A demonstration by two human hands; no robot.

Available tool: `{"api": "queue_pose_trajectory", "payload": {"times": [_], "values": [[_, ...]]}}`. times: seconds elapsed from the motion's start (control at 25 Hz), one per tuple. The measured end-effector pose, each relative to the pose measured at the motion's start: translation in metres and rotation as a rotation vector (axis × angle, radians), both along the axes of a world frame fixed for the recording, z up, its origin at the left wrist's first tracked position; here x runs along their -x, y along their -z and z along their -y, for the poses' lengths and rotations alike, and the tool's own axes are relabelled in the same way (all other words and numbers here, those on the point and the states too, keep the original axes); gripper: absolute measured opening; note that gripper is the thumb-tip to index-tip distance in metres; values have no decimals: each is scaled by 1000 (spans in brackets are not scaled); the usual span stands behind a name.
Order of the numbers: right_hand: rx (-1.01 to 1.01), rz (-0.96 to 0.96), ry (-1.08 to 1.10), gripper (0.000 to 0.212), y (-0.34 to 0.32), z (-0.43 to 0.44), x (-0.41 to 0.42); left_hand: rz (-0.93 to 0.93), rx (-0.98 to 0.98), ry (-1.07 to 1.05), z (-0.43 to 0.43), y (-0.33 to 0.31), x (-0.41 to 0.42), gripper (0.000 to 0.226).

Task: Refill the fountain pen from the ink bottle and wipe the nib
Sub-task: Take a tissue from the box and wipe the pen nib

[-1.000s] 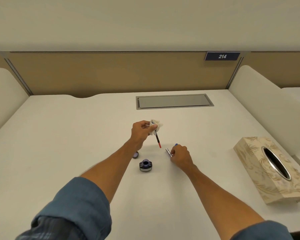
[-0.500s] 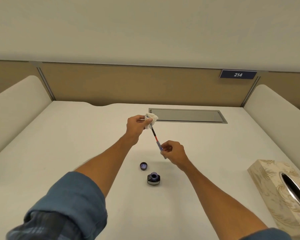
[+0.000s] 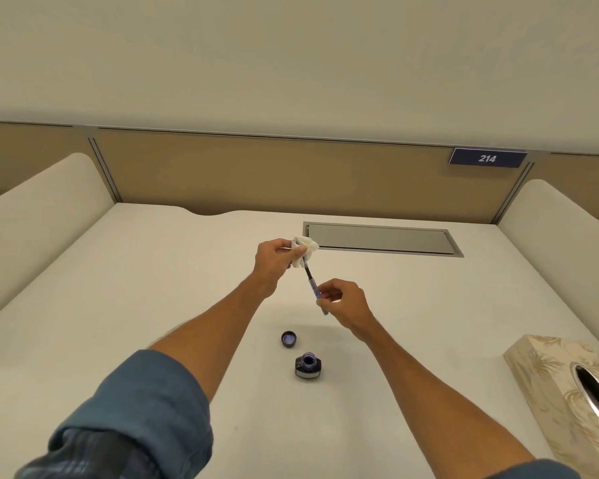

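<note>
Left hand [image 3: 274,259] pinches tissue [image 3: 304,248] around nib, right hand [image 3: 339,300] grips pen [image 3: 312,283] lower end, above and beyond open ink bottle [image 3: 307,365]; advise light, steady wipe, away from bottle.

The pen [image 3: 311,281] was thin and dark, tilted in the air above the desk, its upper end wrapped in a crumpled white tissue [image 3: 304,249]. The ink bottle [image 3: 307,365] stood open and upright on the desk, with its cap [image 3: 288,339] lying just beside it, inside up.
</note>
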State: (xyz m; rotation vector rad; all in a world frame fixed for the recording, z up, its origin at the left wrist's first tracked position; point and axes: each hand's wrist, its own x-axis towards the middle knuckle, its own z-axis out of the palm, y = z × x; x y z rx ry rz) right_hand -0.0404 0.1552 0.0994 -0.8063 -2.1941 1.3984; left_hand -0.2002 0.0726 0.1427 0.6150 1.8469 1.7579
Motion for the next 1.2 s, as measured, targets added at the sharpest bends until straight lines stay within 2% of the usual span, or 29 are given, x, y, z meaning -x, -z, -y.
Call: {"api": "queue_pose_trajectory", "payload": {"times": [0.44,0.72,0.84,1.2], "values": [[46,-29,-35,18,8,-5,-2,-59,198,201,5,6,-1,17],[119,-51,-30,21,12,-6,2,-84,146,181,5,16,0,24],[154,-52,-69,10,16,-9,5,-89,129,189,5,14,0,16],[140,-48,-111,29,15,-7,5,-84,87,156,3,15,-3,18]]}}
